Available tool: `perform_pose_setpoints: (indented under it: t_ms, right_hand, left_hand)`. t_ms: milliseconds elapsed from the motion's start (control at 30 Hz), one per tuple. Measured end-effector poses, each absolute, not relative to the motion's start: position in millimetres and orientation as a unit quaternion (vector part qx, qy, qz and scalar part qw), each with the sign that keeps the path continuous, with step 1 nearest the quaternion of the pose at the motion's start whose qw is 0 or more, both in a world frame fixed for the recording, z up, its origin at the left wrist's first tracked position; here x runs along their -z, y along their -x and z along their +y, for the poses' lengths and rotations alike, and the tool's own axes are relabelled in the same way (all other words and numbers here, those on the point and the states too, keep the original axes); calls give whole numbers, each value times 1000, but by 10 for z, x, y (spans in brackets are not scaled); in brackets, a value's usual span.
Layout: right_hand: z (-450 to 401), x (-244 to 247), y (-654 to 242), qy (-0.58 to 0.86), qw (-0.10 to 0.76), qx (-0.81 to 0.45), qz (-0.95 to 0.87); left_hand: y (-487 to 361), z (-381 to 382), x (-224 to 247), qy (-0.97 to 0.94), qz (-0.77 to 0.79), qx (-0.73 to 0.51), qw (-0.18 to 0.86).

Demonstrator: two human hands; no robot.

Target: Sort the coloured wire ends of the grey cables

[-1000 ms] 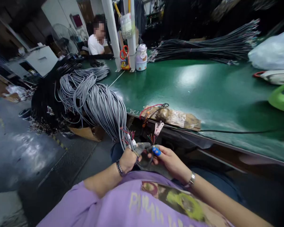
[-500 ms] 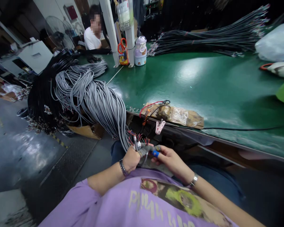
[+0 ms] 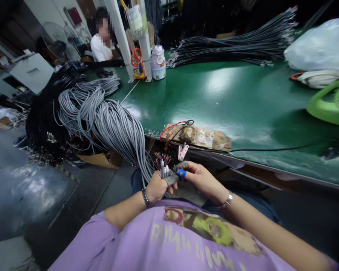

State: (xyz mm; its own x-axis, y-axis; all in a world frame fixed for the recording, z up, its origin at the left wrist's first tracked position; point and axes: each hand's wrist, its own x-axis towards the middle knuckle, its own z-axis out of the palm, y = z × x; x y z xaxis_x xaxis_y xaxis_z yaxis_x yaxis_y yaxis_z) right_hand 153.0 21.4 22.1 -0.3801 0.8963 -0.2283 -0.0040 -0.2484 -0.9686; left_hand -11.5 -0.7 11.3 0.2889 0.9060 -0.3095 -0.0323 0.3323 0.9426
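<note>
My left hand (image 3: 157, 186) is closed around several grey cables, a taped finger lying across the front. The white and grey cable ends (image 3: 164, 171) stand upright from this grip, topped by a spray of thin coloured wires (image 3: 161, 157). Just right of it, my right hand (image 3: 196, 176) pinches thumb and forefinger, which wear blue and grey tape, over what looks like thin wires, mostly hidden by the fingertips. Both hands are close together over my lap. From the left hand's side, a thick bundle of grey cables (image 3: 121, 122) runs up onto the green table (image 3: 192, 94).
At the table's front edge lies a wooden board (image 3: 223, 140) with a pink clip (image 3: 183, 151) and leads. Black cables (image 3: 45, 124) heap at the left; more black cables (image 3: 220, 49) lie at the back. A bottle (image 3: 158, 64) stands by the post. Another person (image 3: 100, 47) sits behind.
My right hand has shifted slightly up, its fingertips now pinching beside the left hand's grip. The coloured wire ends stand closer together. The whole view has turned a little to the right.
</note>
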Motion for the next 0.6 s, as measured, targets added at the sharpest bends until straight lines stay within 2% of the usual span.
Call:
perform_pose_setpoints:
  t_ms: [133,400,600]
  right_hand:
    - [155,-119,-1506,467,388,-650,-457]
    - [95,-176,-1525,471,395,-625,-481]
    - [150,-155,-1598,471,363,-647,-477]
  left_hand:
    - [90,0,-113,-433,496,-373,653]
    - [15,35,-39,-388,515,-426,635]
    - [72,20,-70,-455,517,-367,626]
